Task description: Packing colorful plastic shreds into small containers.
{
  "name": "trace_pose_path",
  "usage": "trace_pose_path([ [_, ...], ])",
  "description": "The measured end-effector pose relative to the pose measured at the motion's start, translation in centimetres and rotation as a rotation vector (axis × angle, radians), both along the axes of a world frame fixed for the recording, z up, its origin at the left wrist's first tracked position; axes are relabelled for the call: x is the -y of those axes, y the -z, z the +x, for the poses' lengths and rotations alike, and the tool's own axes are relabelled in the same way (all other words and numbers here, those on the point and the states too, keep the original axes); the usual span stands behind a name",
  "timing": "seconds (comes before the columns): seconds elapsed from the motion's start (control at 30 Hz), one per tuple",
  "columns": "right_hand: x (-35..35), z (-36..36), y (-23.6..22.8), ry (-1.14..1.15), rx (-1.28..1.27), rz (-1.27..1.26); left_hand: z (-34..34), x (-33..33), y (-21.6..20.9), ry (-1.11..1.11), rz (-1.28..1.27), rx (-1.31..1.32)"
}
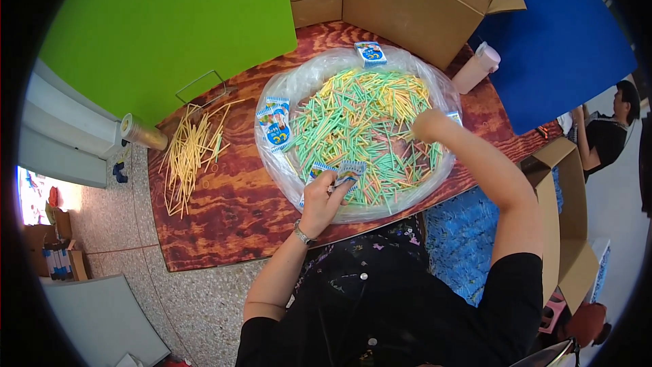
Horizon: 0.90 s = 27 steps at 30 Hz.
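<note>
Packet [350,170] in L fingers [320,185], long axis approx. fwd-R (sticks [346,105] jumbled)

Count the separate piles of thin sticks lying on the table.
2: a small, mostly pale yellow pile on the left of the red-brown table, and a large multicoloured pile in the clear plastic, where the person's right hand is.

The person's left grip [321,197], a bare hand, sits just below centre toward six o'clock, fingers curled and thumb closed in. The left forearm [275,275] comes up from seven o'clock, slanting toward one. The right elbow [524,207] bends near four o'clock; the right forearm [485,166] points toward ten, its blurred right grip [428,126] near two o'clock.
</note>
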State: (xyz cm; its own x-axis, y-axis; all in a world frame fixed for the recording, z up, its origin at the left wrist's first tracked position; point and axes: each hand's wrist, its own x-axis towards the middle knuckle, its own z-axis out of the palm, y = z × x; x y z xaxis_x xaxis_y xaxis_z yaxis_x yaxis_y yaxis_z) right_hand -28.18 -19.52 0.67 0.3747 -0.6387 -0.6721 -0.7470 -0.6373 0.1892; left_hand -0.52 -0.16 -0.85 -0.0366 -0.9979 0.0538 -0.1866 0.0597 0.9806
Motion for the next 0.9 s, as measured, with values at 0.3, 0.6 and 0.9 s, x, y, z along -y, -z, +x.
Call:
trace_pose_path([
  [0.3, -2.1, 0.2, 0.9, 0.084, 0.103, 0.002, 0.9, -0.5, 1.4, 0.009, -0.047, 0.083],
  [0.6, -1.8, -1.9, 3.8, 0.027, 0.485, -0.148, 0.6, 0.0, 1.9, -0.008, -0.082, 0.15],
  [0.9, -3.1, -1.8, 4.8, -0.206, 0.365, -0.388, 0.2, -0.1, 1.2, -0.031, -0.103, 0.127],
])
